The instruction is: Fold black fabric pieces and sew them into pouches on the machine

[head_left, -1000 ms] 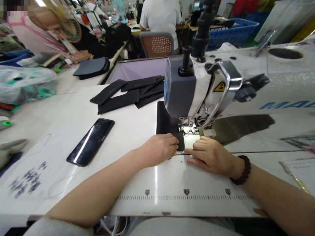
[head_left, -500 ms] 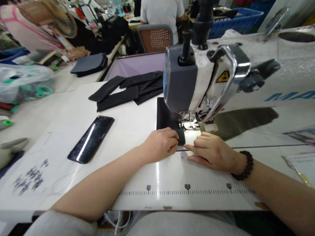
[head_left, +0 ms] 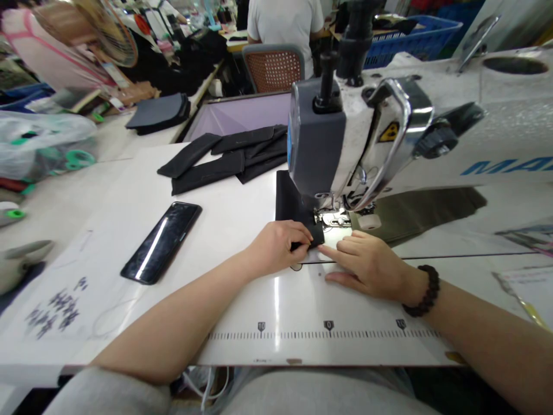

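Observation:
A piece of black fabric (head_left: pixel 290 199) lies flat on the sewing table, its right edge beside the presser foot of the sewing machine (head_left: pixel 317 135). My left hand (head_left: pixel 280 245) pinches the near end of this fabric between thumb and fingers. Just right of it, my right hand (head_left: pixel 367 262) rests with fingers stretched out, the index fingertip at the fabric's near corner. A lit metal needle plate (head_left: pixel 337 222) shows beyond my right fingers. To the right, an olive-green fabric strip (head_left: pixel 427 213) lies under the machine arm.
Several folded black fabric pieces (head_left: pixel 207 164) lie behind and left. A black phone (head_left: pixel 162 242) rests on the table (head_left: pixel 233 213), left of my left hand. Dark grey pieces (head_left: pixel 158 112) are stacked farther back. A person (head_left: pixel 283 23) sits beyond, near a blue basket (head_left: pixel 415 40).
My left fingers have shifted slightly at the fabric's near end. My right index fingertip has moved a little left, onto the fabric's corner.

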A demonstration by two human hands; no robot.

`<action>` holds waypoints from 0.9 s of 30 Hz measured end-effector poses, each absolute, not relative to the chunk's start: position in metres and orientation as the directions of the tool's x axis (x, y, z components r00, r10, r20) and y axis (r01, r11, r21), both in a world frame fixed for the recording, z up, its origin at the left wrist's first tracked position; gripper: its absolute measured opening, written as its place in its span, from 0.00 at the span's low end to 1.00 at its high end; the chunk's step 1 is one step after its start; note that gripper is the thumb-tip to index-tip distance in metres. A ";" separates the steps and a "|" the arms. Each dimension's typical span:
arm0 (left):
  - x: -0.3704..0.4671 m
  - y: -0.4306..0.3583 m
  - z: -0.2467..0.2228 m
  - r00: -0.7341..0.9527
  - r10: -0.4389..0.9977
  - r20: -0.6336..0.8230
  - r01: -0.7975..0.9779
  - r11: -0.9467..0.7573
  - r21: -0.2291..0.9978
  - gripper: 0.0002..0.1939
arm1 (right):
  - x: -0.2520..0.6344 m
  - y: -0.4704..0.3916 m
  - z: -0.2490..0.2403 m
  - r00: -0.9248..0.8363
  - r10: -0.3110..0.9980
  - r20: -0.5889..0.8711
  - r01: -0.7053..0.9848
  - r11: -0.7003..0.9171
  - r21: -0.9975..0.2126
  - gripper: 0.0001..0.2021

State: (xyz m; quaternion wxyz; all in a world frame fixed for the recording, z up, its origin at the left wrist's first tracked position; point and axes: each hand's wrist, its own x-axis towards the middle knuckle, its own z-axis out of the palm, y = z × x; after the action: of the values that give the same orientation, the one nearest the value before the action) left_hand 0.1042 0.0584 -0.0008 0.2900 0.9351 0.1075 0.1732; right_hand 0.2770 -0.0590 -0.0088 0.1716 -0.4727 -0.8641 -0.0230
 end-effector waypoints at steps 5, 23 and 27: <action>0.104 0.058 0.000 0.912 0.324 0.253 0.115 -0.793 0.599 0.08 | 0.275 -0.061 -0.006 -0.497 0.786 0.368 0.806 0.575 -0.139 0.17; 0.105 0.056 -0.005 0.885 0.188 0.425 -0.060 -0.861 0.505 0.10 | 0.271 -0.061 -0.011 -0.453 0.878 0.155 0.872 0.472 -0.127 0.21; 0.105 0.055 -0.009 0.906 0.134 0.401 -0.065 -0.893 0.445 0.11 | 0.271 -0.060 -0.012 -0.456 0.875 0.162 0.869 0.477 -0.130 0.20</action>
State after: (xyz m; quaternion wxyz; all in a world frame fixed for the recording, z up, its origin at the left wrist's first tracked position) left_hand 0.1053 0.0554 -0.0086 0.2303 0.9487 0.0180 0.2159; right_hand 0.2708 -0.0603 -0.0125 0.1033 -0.5110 -0.8532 0.0141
